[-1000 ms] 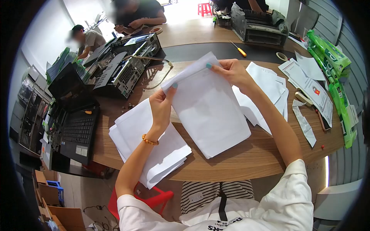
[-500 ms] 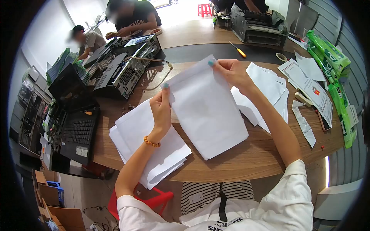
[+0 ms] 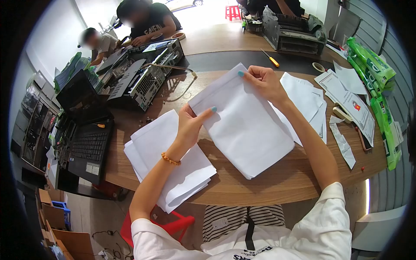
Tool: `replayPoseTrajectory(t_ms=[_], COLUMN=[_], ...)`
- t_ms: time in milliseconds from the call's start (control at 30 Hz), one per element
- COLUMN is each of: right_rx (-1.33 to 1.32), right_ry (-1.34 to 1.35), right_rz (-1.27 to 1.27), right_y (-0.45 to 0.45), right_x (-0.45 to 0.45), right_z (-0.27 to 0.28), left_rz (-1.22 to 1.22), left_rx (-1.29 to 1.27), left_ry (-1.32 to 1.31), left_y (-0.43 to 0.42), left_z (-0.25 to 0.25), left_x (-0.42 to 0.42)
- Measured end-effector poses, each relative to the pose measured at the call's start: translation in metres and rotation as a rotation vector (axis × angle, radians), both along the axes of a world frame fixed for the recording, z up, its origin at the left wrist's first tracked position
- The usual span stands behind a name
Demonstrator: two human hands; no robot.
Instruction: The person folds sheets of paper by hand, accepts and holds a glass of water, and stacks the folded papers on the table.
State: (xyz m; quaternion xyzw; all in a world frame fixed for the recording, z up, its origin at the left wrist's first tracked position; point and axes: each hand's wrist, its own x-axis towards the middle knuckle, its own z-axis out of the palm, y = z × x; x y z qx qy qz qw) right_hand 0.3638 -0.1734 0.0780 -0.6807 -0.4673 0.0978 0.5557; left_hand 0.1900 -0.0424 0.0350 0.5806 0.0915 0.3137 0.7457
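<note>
A white paper envelope (image 3: 249,125) is held up at a slant over the wooden table (image 3: 229,190), its folded flap edge at the top. My left hand (image 3: 193,123) grips its upper left corner, thumb lying on the front face. At the upper right corner, my right hand (image 3: 264,84) pinches the flap edge between thumb and fingers. A stack of similar white envelopes (image 3: 169,160) lies under my left forearm. More white papers (image 3: 303,102) are spread behind my right forearm.
On the left stand an open laptop (image 3: 91,143) and an opened computer case (image 3: 149,82). Beyond are a screwdriver (image 3: 272,60), a tape roll (image 3: 318,67) and a dismantled machine (image 3: 294,34). Printed sheets (image 3: 351,104) and green packages (image 3: 370,65) lie right. Two people sit at the far left.
The envelope's lower end has swung right. My left hand has shifted its grip, and its thumb now reaches further onto the front face. The camera view has shifted slightly.
</note>
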Motion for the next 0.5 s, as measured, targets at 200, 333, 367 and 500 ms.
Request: replayPoseTrajectory(t_ms=[200,333,367,500], right_rx=[-0.09,-0.122,-0.086,-0.069], right_ry=[0.051,0.159,0.175,0.215], right_rz=[0.067,0.096,0.106,0.115], right_y=[0.0,-0.0016,-0.0006,-0.0028], right_x=[-0.0006,-0.0011,0.0002,-0.0017], right_z=[-0.0012,0.0011,-0.0015,0.0017], left_rz=[0.05,0.102,0.114,-0.005], left_rx=[0.105,0.115,0.118,-0.181], left_ry=[0.032,0.015,0.02,-0.033], left_y=[0.0095,0.009,0.0083,0.0106], left_z=[-0.01,-0.0095,-0.0095,-0.0061], left_x=[0.0008,0.0021,0.0025,0.0016])
